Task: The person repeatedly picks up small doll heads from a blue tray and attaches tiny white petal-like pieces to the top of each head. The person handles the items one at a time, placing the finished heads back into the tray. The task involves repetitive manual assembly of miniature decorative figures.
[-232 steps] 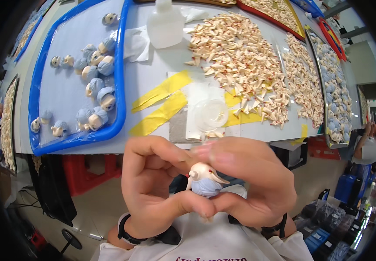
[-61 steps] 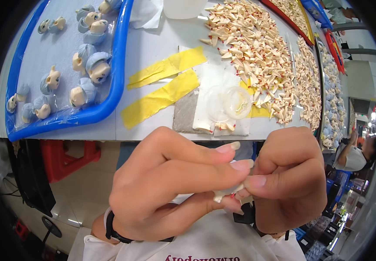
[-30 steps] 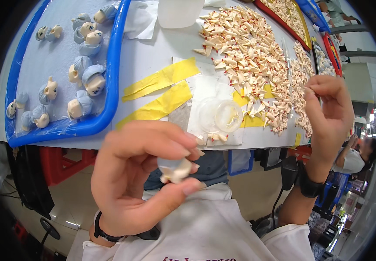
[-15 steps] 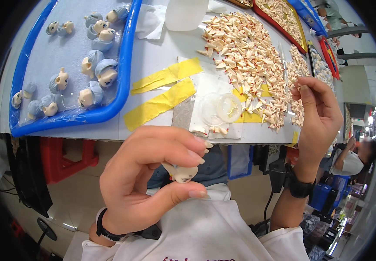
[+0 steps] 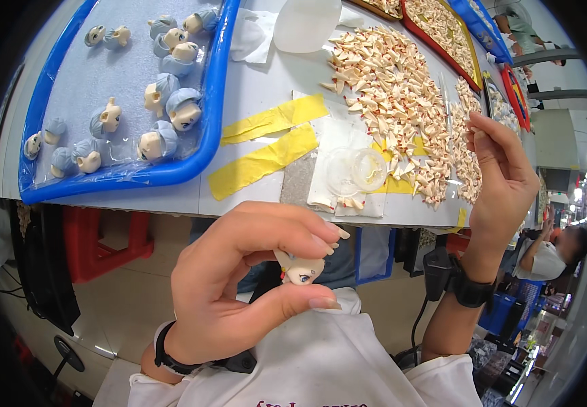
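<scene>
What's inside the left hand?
The left hand holds a small doll head; part of its face, with an eye, shows. The hand covers much of the rest, including its back.

Small pale doll head [image 5: 302, 273], one painted eye showing, is pinched in the left hand [image 5: 229, 278]. Cream pointed pieces [image 5: 466, 159], many red-tipped, lie heaped near the right hand [image 5: 505, 159].
</scene>
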A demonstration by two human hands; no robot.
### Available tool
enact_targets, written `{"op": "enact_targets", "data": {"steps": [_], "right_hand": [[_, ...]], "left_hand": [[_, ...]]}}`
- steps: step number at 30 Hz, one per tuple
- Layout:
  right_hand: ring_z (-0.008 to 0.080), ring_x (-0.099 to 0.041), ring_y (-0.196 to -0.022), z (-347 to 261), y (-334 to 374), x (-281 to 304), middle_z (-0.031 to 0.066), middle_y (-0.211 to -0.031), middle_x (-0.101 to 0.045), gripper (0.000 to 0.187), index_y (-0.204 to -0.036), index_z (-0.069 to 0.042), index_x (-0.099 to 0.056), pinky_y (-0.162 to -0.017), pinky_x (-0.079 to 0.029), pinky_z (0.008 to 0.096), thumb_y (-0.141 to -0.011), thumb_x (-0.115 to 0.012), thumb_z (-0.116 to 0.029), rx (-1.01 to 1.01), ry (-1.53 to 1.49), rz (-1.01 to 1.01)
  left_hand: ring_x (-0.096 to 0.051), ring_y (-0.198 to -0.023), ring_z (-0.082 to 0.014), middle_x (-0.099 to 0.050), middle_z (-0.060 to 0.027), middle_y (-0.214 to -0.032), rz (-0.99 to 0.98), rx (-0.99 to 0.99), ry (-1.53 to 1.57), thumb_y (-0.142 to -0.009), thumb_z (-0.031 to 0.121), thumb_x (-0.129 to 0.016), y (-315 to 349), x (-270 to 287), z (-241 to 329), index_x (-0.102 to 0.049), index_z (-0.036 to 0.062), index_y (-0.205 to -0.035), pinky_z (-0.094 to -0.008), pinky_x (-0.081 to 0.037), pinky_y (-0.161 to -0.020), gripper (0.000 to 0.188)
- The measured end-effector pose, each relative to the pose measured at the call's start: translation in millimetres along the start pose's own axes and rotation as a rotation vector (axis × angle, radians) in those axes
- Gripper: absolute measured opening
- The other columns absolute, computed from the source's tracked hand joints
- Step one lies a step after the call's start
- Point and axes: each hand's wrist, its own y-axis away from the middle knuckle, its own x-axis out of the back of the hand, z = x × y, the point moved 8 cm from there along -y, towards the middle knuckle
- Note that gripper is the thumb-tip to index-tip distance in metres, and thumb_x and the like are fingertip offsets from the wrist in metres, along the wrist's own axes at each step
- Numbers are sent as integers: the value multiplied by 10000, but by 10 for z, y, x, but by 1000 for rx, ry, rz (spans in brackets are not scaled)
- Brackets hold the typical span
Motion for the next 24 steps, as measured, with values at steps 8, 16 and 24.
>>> {"op": "enact_targets", "data": {"steps": [8, 16, 24], "right_hand": [[165, -609, -720, 25, 34, 13, 135, -857, -620, 109, -933, 57, -559, -672, -509, 257, -874, -501, -15, -54, -136, 30], [148, -600, -785, -41, 181, 98, 122, -885, -613, 68, -910, 33, -523, -725, -483, 237, -873, -508, -22, 7, -167, 73], [94, -563, -764, -163, 316, 43, 64, -858, -600, 132, -895, 28, -563, -711, -442, 194, -778, -624, 34, -123, -125, 48]], "left_hand": [[-591, -866, -233, -547, -164, -977, -85, -101, -180, -670, 73, -748, -51, 47, 53, -531, -12, -942, -317, -507, -741, 358], [-595, -822, -223, -511, -155, -973, -42, 4, -162, -700, 129, -735, 5, 88, 68, -567, -4, -876, -294, -504, -689, 277], [-606, -780, -221, -493, -151, -978, -127, -171, -196, -743, 211, -710, -3, 114, 74, -544, 6, -923, -259, -523, -624, 320]]}}
